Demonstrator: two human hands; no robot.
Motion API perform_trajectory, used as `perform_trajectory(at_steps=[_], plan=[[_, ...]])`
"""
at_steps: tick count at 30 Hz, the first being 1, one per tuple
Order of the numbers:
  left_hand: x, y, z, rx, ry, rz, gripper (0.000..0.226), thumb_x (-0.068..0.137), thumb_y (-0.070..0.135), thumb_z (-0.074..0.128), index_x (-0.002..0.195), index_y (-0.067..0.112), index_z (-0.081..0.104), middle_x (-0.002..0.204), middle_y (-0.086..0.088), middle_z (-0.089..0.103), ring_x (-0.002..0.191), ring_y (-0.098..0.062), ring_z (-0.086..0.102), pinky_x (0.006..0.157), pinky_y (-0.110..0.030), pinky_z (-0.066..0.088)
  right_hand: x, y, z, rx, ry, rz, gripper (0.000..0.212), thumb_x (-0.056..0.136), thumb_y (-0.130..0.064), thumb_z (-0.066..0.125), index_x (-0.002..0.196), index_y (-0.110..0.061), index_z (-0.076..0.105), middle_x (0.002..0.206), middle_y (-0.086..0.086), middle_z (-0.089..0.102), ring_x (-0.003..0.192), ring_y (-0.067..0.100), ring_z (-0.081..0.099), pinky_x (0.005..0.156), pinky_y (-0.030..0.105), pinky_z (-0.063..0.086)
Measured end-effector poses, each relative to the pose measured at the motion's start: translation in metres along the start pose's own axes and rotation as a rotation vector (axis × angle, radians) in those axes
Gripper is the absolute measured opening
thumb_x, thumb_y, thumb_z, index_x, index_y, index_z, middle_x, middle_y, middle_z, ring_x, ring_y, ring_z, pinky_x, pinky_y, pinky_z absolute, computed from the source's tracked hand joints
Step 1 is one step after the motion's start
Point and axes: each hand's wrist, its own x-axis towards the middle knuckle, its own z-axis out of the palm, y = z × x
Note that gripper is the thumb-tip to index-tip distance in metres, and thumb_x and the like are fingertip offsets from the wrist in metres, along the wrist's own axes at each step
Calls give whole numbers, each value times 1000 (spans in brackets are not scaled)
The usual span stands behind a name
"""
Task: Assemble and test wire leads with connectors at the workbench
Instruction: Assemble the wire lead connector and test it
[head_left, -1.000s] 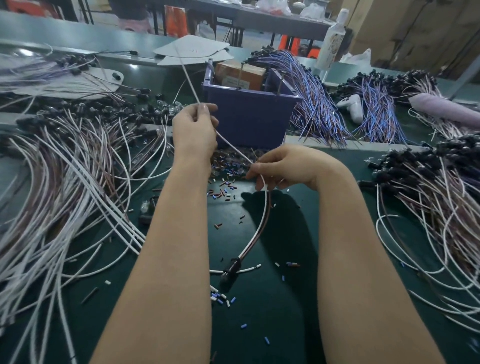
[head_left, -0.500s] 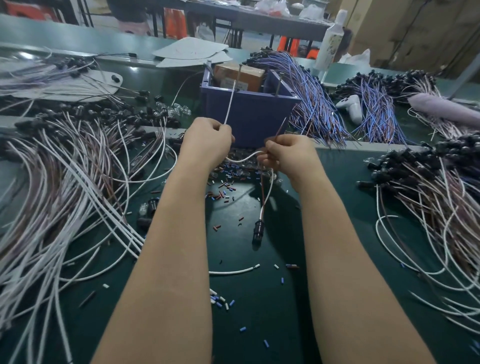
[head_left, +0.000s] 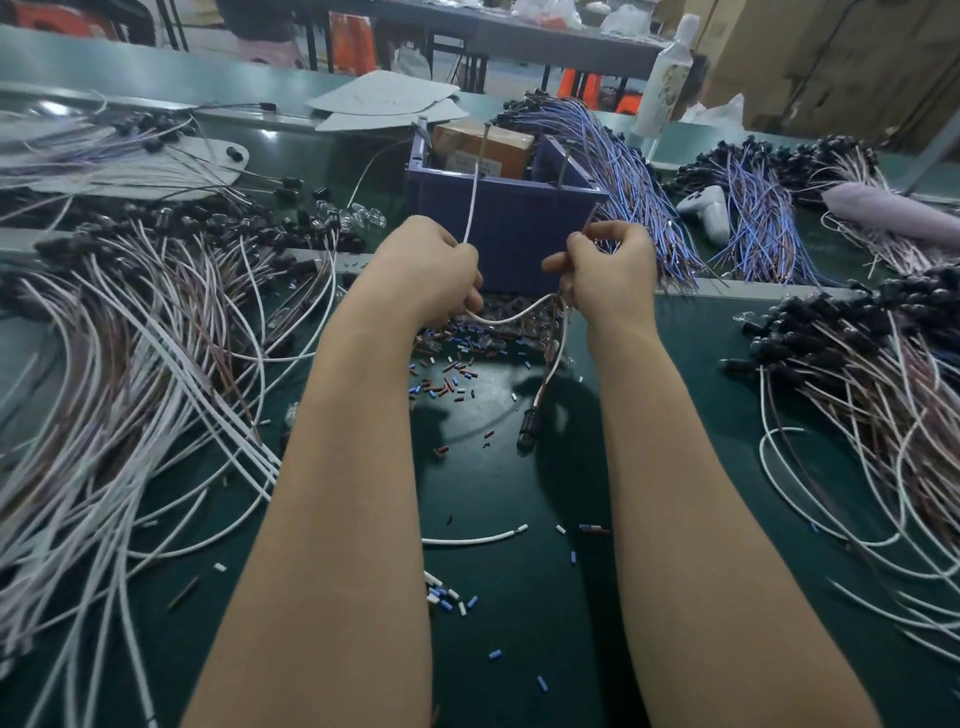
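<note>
Before the blue bin (head_left: 511, 228), both hands (head_left: 431, 265) (head_left: 610, 270) grip a white lead (head_left: 506, 318).

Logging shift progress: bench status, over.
Left grip and right grip both holding the white wire lead. Black connector hangs below right grip. Blue bin close behind.

The left hand (head_left: 431, 270) is gripping a white wire (head_left: 471, 208), whose free end is sticking up in front of a blue bin (head_left: 519, 234). The wire is sagging across to the right hand (head_left: 608, 270), which is pinching it together with a brown strand. Below that hand both are hanging down to a black connector (head_left: 524, 434) close over the green surface (head_left: 519, 649). Heaps of leads (head_left: 130, 364) are lying on either side, and small coloured bits (head_left: 447, 376) are lying scattered near the bin.
</note>
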Motion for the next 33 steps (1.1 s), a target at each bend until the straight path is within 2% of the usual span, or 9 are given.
perform_trajectory(at_steps=[3, 8, 11, 14, 20, 28, 31, 33], plan=[[-2, 2, 1, 0, -10, -6, 31, 90, 7, 37, 72, 7, 63, 46, 5, 60, 37, -5, 46, 38, -14, 38, 5, -1, -2, -56, -10, -49, 19, 89, -2, 47, 88, -20, 43, 66, 6, 68, 38, 6, 40, 46, 24, 34], [-4, 4, 1, 6, -17, 2, 31, 91, 6, 36, 75, 6, 63, 57, -1, 62, 42, -7, 47, 38, -13, 40, 8, 2, -2, -189, 53, -178, 9, 91, -11, 53, 96, -18, 52, 62, 0, 67, 41, -3, 49, 55, 23, 39], [-4, 4, 3, 8, -21, -4, 30, 91, 5, 36, 77, 5, 63, 59, -3, 62, 41, -6, 47, 37, -12, 39, 10, 2, -2, -176, 61, -201, 7, 91, -12, 55, 95, -18, 56, 63, 0, 68, 43, -3, 49, 59, 25, 42], [-4, 5, 4, -6, -19, -19, 28, 93, 5, 38, 82, 2, 63, 59, -5, 61, 32, -4, 44, 36, -11, 37, 9, 2, -1, -176, 35, -206, 9, 92, -11, 55, 95, -18, 60, 63, -1, 67, 45, 0, 48, 62, 29, 43], [-4, 6, 7, 8, -21, -14, 26, 94, 7, 40, 88, 2, 65, 60, -6, 62, 33, -5, 45, 43, -17, 39, 9, 1, -3, -147, 14, -187, 14, 91, -10, 54, 94, -21, 62, 59, -5, 65, 57, 9, 53, 69, 31, 45], [-2, 5, 7, 6, -29, 5, 25, 94, 7, 41, 92, 0, 65, 60, -6, 61, 31, -3, 44, 44, -19, 40, 8, -1, -5, -156, -14, -157, 15, 91, -8, 53, 97, -19, 62, 65, 1, 68, 52, 5, 45, 64, 31, 38], [-4, 6, 6, 0, -26, 8, 26, 94, 6, 40, 95, -2, 65, 65, -7, 63, 39, -7, 47, 44, -17, 43, 9, -2, -7, -167, -25, -141, 13, 91, -9, 52, 98, -18, 59, 65, 0, 67, 51, 7, 45, 60, 29, 39], [-6, 9, 7, -146, -29, 10, 26, 96, 3, 35, 101, -5, 59, 76, -14, 62, 47, -12, 49, 43, -16, 45, 9, -3, -10, -188, -38, -114, 10, 92, -10, 51, 98, -16, 57, 65, 0, 66, 51, 9, 45, 54, 26, 39]])
